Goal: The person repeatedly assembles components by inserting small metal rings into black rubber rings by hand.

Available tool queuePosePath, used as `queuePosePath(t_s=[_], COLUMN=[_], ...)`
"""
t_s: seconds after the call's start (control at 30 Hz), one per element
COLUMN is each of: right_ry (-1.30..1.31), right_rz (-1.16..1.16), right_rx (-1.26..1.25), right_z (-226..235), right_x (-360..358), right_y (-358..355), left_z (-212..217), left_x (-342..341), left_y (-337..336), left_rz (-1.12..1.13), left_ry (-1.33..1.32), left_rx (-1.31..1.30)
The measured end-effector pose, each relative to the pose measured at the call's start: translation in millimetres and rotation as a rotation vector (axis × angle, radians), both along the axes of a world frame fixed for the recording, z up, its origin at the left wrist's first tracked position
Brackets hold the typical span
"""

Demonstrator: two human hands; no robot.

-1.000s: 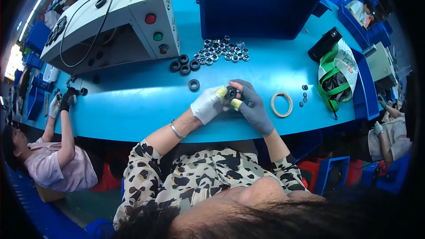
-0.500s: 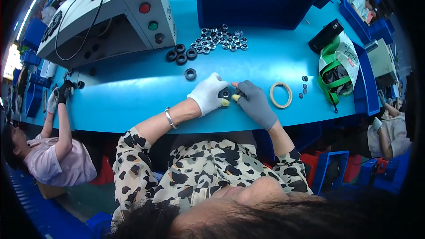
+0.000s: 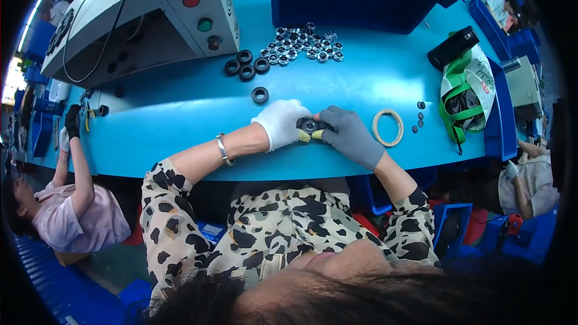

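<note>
My left hand [image 3: 280,125], in a white glove, is closed on the left side of a small round black part [image 3: 310,126] with a light, shiny centre. In a grey glove, my right hand [image 3: 354,137] grips the same part from the right. Yellow coverings show on both thumbs, which press at its near edge. The fingers hide much of its rim. Just beyond my left hand lies a single black ring [image 3: 260,95]. Farther off are several more black rings [image 3: 247,73] and a spread of shiny metal round pieces [image 3: 292,45]. A tape roll [image 3: 387,127] rests right of my right hand.
A grey-white machine [image 3: 174,12] with coloured buttons stands at the far left. At the back is a large blue bin [image 3: 355,0]. Small black discs [image 3: 420,115], a bag with green handles [image 3: 472,87] and a black bottle [image 3: 453,48] lie right. A co-worker [image 3: 84,210] sits left.
Both hands have come closer together around the black part, and my right fingers now touch it. The view has shifted slightly. At left, the co-worker's hands have moved nearer to their body.
</note>
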State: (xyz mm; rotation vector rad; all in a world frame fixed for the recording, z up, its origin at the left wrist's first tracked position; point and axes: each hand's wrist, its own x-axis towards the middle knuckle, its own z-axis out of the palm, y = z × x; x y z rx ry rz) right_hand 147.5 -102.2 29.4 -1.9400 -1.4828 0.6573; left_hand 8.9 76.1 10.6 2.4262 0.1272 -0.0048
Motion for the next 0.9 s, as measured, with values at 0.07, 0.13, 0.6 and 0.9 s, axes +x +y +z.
queuePosePath(t_s=[0.07, 0.13, 0.6, 0.9], right_ry=[0.009, 0.051, -0.238, 0.509], right_rz=[0.019, 0.072, 0.328, -0.219], right_rx=[-0.038, -0.080, 0.020, 0.171], right_z=[3.2, 4.4, -11.4, -23.0], right_x=[3.8, 7.9, 20.1, -0.2], right_y=[5.0, 8.5, 14.7, -16.2], left_z=[4.8, 5.1, -6.0, -0.6], left_x=[2.7, 5.0, 5.7, 4.4], left_y=[1.4, 1.6, 7.2, 2.6], left_rz=[-0.024, -0.031, -0.068, 0.384], left_ry=[0.089, 0.080, 0.065, 0.119], left_rx=[-0.033, -0.033, -0.163, -0.975])
